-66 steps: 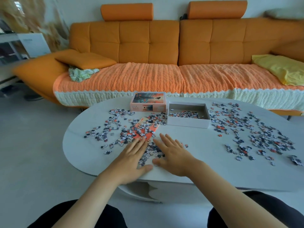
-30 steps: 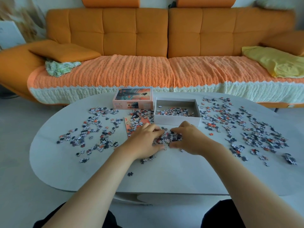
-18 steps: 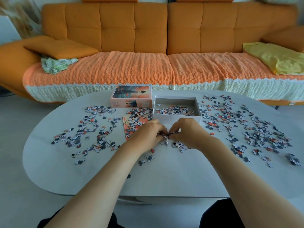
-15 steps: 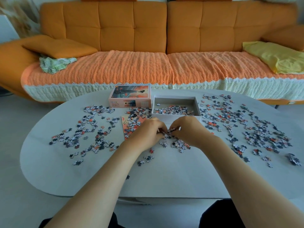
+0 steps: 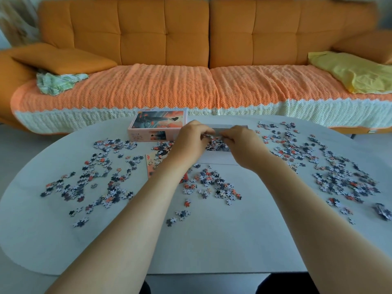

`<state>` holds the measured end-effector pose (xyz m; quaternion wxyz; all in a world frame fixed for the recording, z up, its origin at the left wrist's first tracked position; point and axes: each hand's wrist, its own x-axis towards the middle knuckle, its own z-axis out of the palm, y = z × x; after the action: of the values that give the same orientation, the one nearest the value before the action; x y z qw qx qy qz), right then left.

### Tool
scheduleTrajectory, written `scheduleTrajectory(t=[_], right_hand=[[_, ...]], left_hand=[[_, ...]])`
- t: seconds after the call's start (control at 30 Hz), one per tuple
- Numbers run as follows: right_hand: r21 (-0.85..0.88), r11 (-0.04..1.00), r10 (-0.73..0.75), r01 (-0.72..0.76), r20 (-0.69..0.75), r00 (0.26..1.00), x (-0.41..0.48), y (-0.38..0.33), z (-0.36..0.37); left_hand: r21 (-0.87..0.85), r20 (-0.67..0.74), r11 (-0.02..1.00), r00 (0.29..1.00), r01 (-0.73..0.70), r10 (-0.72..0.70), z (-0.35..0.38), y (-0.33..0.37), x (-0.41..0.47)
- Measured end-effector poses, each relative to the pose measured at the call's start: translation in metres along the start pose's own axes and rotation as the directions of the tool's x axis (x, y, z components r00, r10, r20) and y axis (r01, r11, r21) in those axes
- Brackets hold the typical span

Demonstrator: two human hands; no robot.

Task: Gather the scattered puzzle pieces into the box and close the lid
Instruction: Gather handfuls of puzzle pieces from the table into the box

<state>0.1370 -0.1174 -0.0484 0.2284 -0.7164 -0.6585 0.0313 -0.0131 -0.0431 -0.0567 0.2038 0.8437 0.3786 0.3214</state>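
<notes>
The open white box [image 5: 218, 159] stands at the table's far middle, mostly hidden behind my hands. My left hand [image 5: 192, 141] and my right hand [image 5: 241, 145] are cupped together over it, holding a clump of puzzle pieces [image 5: 216, 144] above the pieces inside. The picture lid [image 5: 158, 125] lies just left of the box. Loose pieces spread on the left [image 5: 101, 177], in front of the box [image 5: 212, 185] and on the right [image 5: 339, 172]. An orange sheet [image 5: 152, 166] lies under my left forearm.
The white oval table [image 5: 212, 240] holds everything. An orange sofa [image 5: 207, 60] with a knitted cover runs along behind it. A yellow cloth [image 5: 352, 71] and a green patterned cloth [image 5: 57, 81] lie on the sofa.
My hands swept pieces together near the front edge, pinched up a clump, and carried it forward over the box. A small heap stays on the table in front of the box.
</notes>
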Motion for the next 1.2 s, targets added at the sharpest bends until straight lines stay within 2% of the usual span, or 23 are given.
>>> scheduleTrajectory(t=[0.03, 0.1, 0.17, 0.27, 0.37, 0.43, 0.53, 0.63, 0.73, 0.87, 0.97, 1.07, 1.13, 1.2], right_hand=[[-0.027, 1.0, 0.007, -0.005, 0.06, 0.998, 0.0, 0.002, 0.002], [-0.012, 1.0, 0.006, -0.005, 0.074, 0.997, -0.002, 0.004, 0.002], [0.024, 1.0, 0.01, -0.011, 0.014, 1.0, -0.002, 0.005, 0.0], [0.046, 0.999, 0.01, -0.007, -0.062, 0.998, -0.003, 0.005, -0.001], [0.084, 0.992, -0.079, 0.091, -0.143, 0.987, -0.009, 0.0, -0.002], [0.113, 0.979, -0.149, 0.167, -0.153, 0.977, -0.017, -0.008, -0.005], [0.111, 0.974, -0.199, 0.199, -0.006, 0.98, -0.029, -0.019, -0.004], [0.052, 0.988, -0.154, 0.146, 0.198, 0.968, -0.037, -0.022, 0.007], [0.022, 0.993, -0.121, 0.12, 0.304, 0.945, -0.045, -0.027, 0.018], [-0.004, 0.986, -0.158, 0.168, 0.309, 0.938, -0.054, -0.031, 0.026], [0.005, 0.99, -0.137, 0.143, 0.326, 0.936, -0.057, -0.031, 0.022], [0.047, 0.993, -0.117, 0.107, 0.302, 0.946, -0.062, -0.03, 0.016], [0.012, 0.995, -0.103, 0.104, 0.279, 0.955, -0.065, -0.03, 0.016], [-0.046, 0.996, -0.054, 0.073, 0.32, 0.946, -0.067, -0.031, 0.016]], left_hand=[[0.02, 0.034, 1.0, 0.999, -0.013, 0.012, 0.003, -0.002, 0.0], [0.054, 0.119, 0.997, 0.992, -0.058, 0.051, 0.006, -0.006, 0.001], [0.163, 0.204, 0.981, 0.977, -0.101, 0.067, 0.008, -0.01, 0.002], [0.309, 0.277, 0.947, 0.961, -0.085, -0.004, 0.005, -0.01, 0.003], [0.253, 0.229, 0.965, 0.973, -0.065, 0.006, -0.001, -0.009, -0.004], [0.182, 0.112, 0.979, 0.991, -0.095, 0.076, -0.008, -0.01, -0.014], [0.147, -0.007, 0.979, 0.99, -0.138, 0.14, -0.017, -0.017, -0.035], [0.142, 0.104, 0.983, 0.989, -0.119, 0.104, -0.023, -0.025, -0.059], [0.246, 0.219, 0.959, 0.972, -0.14, 0.085, -0.024, -0.039, -0.078], [0.274, 0.297, 0.957, 0.955, -0.093, 0.008, -0.038, -0.05, -0.092], [0.273, 0.29, 0.961, 0.956, -0.037, -0.045, -0.052, -0.051, -0.098], [0.339, 0.29, 0.939, 0.956, -0.053, -0.05, -0.052, -0.044, -0.099], [0.362, 0.339, 0.928, 0.94, -0.082, -0.049, -0.045, -0.035, -0.098], [0.366, 0.387, 0.926, 0.92, -0.094, -0.059, -0.037, -0.027, -0.097]])
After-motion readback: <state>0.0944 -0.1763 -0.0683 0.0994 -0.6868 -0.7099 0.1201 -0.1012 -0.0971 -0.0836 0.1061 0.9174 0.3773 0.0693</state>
